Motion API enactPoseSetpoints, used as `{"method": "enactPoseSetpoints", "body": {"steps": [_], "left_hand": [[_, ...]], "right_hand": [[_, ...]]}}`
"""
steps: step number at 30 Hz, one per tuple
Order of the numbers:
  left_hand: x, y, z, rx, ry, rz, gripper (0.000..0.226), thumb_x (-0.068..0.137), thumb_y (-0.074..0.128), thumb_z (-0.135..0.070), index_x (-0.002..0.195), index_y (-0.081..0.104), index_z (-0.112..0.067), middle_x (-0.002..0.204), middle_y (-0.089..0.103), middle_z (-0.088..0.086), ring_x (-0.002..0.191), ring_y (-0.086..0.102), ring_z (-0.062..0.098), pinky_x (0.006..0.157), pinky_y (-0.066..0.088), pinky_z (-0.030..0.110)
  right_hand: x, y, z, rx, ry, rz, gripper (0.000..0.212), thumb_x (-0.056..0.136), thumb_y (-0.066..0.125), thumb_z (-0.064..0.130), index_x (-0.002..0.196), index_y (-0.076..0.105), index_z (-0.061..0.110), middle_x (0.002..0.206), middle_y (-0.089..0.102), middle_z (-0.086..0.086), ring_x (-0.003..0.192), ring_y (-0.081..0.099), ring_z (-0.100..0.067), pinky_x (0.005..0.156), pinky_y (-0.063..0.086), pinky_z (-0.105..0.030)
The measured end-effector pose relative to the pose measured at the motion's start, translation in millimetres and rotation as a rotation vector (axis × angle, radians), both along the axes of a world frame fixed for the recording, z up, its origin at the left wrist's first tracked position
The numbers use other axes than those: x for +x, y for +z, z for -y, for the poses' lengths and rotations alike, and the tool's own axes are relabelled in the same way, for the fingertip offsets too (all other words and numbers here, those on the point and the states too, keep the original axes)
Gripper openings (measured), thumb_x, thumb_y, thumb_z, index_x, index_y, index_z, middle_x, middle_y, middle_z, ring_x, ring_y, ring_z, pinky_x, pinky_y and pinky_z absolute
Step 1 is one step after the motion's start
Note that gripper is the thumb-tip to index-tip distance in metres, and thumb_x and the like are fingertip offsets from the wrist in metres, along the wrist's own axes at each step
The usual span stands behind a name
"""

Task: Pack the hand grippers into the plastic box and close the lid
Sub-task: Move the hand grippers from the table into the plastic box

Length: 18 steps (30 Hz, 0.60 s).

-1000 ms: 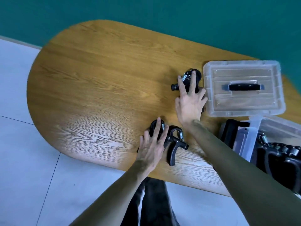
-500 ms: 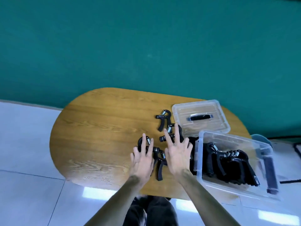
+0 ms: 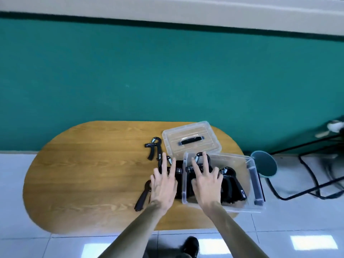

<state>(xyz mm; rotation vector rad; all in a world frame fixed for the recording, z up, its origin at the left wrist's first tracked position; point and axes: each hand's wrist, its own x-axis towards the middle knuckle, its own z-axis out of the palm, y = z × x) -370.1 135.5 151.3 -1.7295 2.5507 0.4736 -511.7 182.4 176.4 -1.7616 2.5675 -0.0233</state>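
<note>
A clear plastic box [image 3: 251, 165] stands at the table's right end with several black hand grippers [image 3: 231, 182] inside. My right hand [image 3: 206, 184] is over the box's left part, fingers spread across a black hand gripper [image 3: 199, 156] that it holds. My left hand [image 3: 163, 185] lies just outside the box's left wall, fingers spread on another hand gripper [image 3: 178, 172]. One loose hand gripper [image 3: 154, 147] lies further back on the table, and another [image 3: 143, 196] sits by my left wrist. The clear lid [image 3: 191, 141] with a black handle rests flat behind the box.
The oval wooden table [image 3: 89, 174] stands against a teal wall. The box overhangs the table's right edge. A round teal stool [image 3: 264, 165] and a black metal frame [image 3: 316, 175] stand to the right on the white tiled floor. My shoe [image 3: 190, 245] shows below.
The view has pulled back and up. My right hand has carried its gripper rightward from the table into the box. My left hand has slid its gripper up against the box's left wall.
</note>
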Motion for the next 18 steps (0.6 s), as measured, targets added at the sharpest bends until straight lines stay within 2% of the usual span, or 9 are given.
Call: {"method": "enactPoseSetpoints", "body": {"steps": [2, 4, 7, 10, 18], "left_hand": [[-28.5, -0.2, -7.8, -0.009, -0.025, -0.011, 0.078, 0.105, 0.039, -0.018, 0.162, -0.014, -0.024, 0.163, -0.035, 0.014, 0.101, 0.036, 0.025, 0.091, 0.039, 0.04], [-57.3, -2.4, -16.0, -0.024, -0.039, -0.016, 0.077, 0.104, 0.041, -0.019, 0.163, -0.008, -0.023, 0.166, -0.029, 0.013, 0.102, 0.038, 0.026, 0.092, 0.041, 0.041], [-103.8, -7.6, -27.8, -0.018, -0.039, -0.024, 0.074, 0.103, 0.044, -0.021, 0.164, 0.003, -0.021, 0.169, -0.018, 0.014, 0.114, 0.04, 0.032, 0.097, 0.042, 0.044], [-136.9, -12.6, -33.2, 0.013, -0.025, -0.013, 0.072, 0.104, 0.042, -0.023, 0.164, 0.002, -0.021, 0.169, -0.018, 0.015, 0.114, 0.042, 0.031, 0.098, 0.042, 0.043], [-170.8, -53.8, -24.9, 0.073, 0.04, 0.082, 0.07, 0.105, 0.044, -0.026, 0.163, 0.006, -0.022, 0.17, -0.011, 0.014, 0.115, 0.041, 0.03, 0.096, 0.041, 0.041]], "right_hand": [[-25.5, -5.6, -14.4, 0.009, -0.033, 0.015, 0.085, 0.069, 0.078, 0.016, 0.146, 0.046, 0.029, 0.164, 0.024, -0.012, 0.096, 0.049, -0.042, 0.076, 0.047, -0.053], [-49.4, -11.2, -25.2, 0.033, -0.065, 0.04, 0.084, 0.07, 0.076, 0.016, 0.147, 0.045, 0.03, 0.164, 0.023, -0.011, 0.098, 0.049, -0.041, 0.075, 0.046, -0.051], [-86.7, -22.6, -37.8, 0.057, -0.132, 0.067, 0.083, 0.072, 0.073, 0.017, 0.148, 0.043, 0.031, 0.165, 0.021, -0.011, 0.092, 0.046, -0.036, 0.072, 0.043, -0.046], [-119.3, -35.1, -45.4, 0.059, -0.154, 0.093, 0.082, 0.07, 0.075, 0.017, 0.146, 0.047, 0.03, 0.164, 0.026, -0.011, 0.09, 0.048, -0.038, 0.071, 0.044, -0.047], [-166.2, -79.7, -42.3, 0.116, -0.149, 0.135, 0.077, 0.08, 0.07, 0.022, 0.15, 0.039, 0.031, 0.166, 0.02, -0.009, 0.096, 0.048, -0.038, 0.079, 0.044, -0.049]]}}
